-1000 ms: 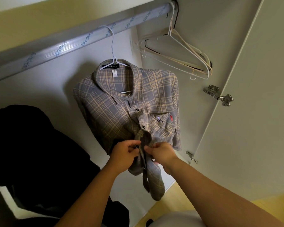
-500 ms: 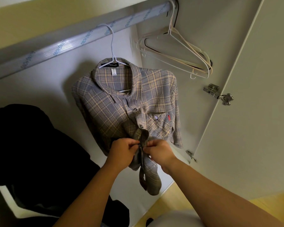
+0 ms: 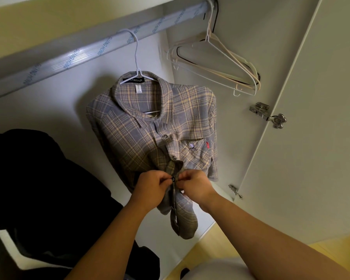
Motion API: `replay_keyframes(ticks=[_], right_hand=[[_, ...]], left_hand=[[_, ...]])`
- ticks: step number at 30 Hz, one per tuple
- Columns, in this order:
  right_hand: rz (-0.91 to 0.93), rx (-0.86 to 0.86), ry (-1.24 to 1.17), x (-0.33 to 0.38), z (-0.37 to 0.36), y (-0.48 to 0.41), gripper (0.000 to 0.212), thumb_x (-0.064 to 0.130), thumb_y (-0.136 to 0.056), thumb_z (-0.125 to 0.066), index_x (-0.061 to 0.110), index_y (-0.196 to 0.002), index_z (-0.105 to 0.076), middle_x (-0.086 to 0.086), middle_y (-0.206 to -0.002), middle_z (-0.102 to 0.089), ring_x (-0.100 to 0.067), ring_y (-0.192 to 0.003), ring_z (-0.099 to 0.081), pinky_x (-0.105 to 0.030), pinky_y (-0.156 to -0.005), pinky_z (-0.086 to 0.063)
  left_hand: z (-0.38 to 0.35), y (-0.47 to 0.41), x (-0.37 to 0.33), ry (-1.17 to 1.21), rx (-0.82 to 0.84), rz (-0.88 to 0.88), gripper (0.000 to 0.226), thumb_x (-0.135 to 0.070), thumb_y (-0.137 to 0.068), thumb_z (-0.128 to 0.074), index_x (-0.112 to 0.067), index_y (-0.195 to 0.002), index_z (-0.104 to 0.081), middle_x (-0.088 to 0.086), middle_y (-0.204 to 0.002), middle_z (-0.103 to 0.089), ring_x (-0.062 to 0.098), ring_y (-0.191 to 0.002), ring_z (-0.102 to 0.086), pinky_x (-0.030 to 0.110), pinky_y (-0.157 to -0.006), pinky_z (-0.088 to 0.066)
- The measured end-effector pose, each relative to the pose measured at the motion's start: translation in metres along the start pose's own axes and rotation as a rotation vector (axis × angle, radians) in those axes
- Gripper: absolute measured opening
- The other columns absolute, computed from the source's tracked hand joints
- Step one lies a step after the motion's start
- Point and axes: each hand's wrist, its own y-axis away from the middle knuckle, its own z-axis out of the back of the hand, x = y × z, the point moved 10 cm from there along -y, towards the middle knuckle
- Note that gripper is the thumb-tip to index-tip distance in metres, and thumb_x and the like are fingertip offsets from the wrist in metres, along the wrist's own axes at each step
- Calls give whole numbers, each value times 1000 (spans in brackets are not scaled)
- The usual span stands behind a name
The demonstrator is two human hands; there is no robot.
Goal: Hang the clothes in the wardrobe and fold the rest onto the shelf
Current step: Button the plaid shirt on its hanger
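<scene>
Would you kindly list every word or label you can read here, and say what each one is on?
"CAESAR": black neck label of the plaid shirt.
"CAESAR": embroidered on its chest pocket.
"GUANG HONG": repeated along the hanging rail.
Too small to read: white size tag and red pocket tab.

The rail (image 3: 89,51) is bare between the hook (image 3: 136,55) of the shirt's hanger and the empty hangers (image 3: 220,65) bunched at its right end, and also left of that hook. The plaid shirt (image 3: 150,128) fills the middle of the wardrobe. A dark garment (image 3: 38,178) blocks the lower left. Right of the shirt, a free lane runs along the side wall (image 3: 234,150) to the open door (image 3: 311,138), where the upper hinge (image 3: 267,115) and lower hinge (image 3: 235,191) project.
</scene>
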Motion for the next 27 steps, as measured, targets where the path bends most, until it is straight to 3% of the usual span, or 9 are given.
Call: replay_keyframes(ticks=[3, 9, 14, 17, 23, 27], right_hand=[[21, 14, 21, 2, -1, 0, 26, -1, -82, -61, 22, -77, -73, -3, -87, -73, -22, -87, -70, -42, -79, -62], [0, 54, -105, 0, -2, 1, 15, -2, -90, -61, 9, -93, -72, -14, -85, -75, -29, -81, -74, -44, -79, -62], [46, 44, -126, 2, -1, 0, 5, 2, -90, -67, 5, -92, -71, -11, -81, -76, -25, -76, -75, -40, -78, -62], [63, 35, -138, 3, 2, 1, 3, 3, -88, -70, 2, -91, -71, -11, -81, -75, -24, -75, -75, -39, -77, -62], [70, 47, -165, 7, 1, 6, 14, 7, -86, -75, -3, -94, -69, -16, -80, -75, -21, -70, -74, -30, -70, -62], [66, 59, -126, 4, -1, 6, 16, 12, -87, -75, -2, -93, -69, -16, -78, -75, -28, -74, -74, -34, -74, -62]], left_hand=[[1, 0, -2, -17, -14, -9, 18, -24, -95, -66, -13, -105, -76, 1, -97, -74, 12, -88, -68, 29, -84, -56], [3, 0, -1, -23, -45, -9, 18, -23, -95, -66, -11, -105, -76, 1, -95, -75, 9, -84, -66, 19, -77, -51], [3, 0, 0, 15, -38, -10, 20, -23, -95, -66, -12, -107, -76, 1, -97, -74, 10, -86, -66, 23, -80, -55], [0, 0, 1, 71, -8, -9, 20, -22, -95, -65, -11, -108, -75, -1, -92, -72, 11, -85, -66, 22, -78, -53], [-3, 0, 2, 139, 43, -24, 16, -15, -96, -63, -11, -104, -76, -7, -86, -69, 11, -80, -68, 33, -77, -60], [-6, 1, -4, 146, 174, -71, 18, -8, -96, -61, -19, -97, -75, -9, -85, -66, 6, -76, -66, 21, -73, -56]])
